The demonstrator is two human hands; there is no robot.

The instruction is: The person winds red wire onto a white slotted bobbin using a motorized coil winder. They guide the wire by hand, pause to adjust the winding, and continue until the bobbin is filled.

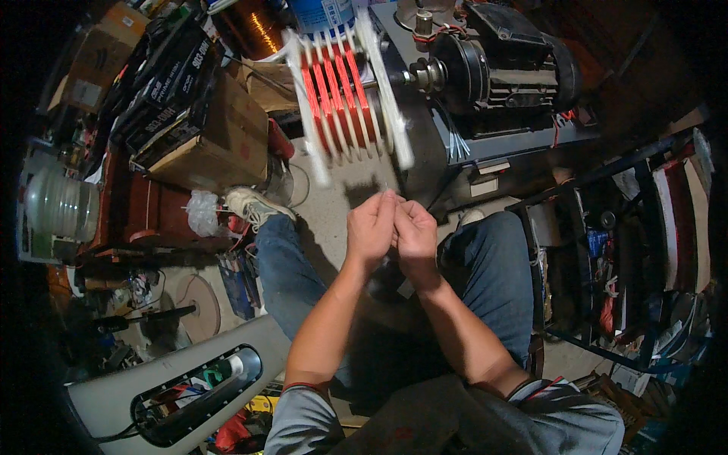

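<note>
My left hand (368, 231) and my right hand (416, 231) meet between my knees, fingers closed and fingertips pressed together. A faint thin strand (386, 185) sticks up from the pinch; what lies inside the fingers is hidden. Beyond my hands is a slotted white coil-winding former (400, 144), wound with several bands of red wire (331, 87). It is on the shaft side of a black electric motor (516, 76), and neither hand touches it.
A spool of copper wire (246, 29) and a blue container (322, 14) stand at the back. Cardboard boxes (220, 144) are stacked to the left. A dark metal rack (644, 235) with assorted parts stands at the right. A grey panel (114, 387) lies at lower left.
</note>
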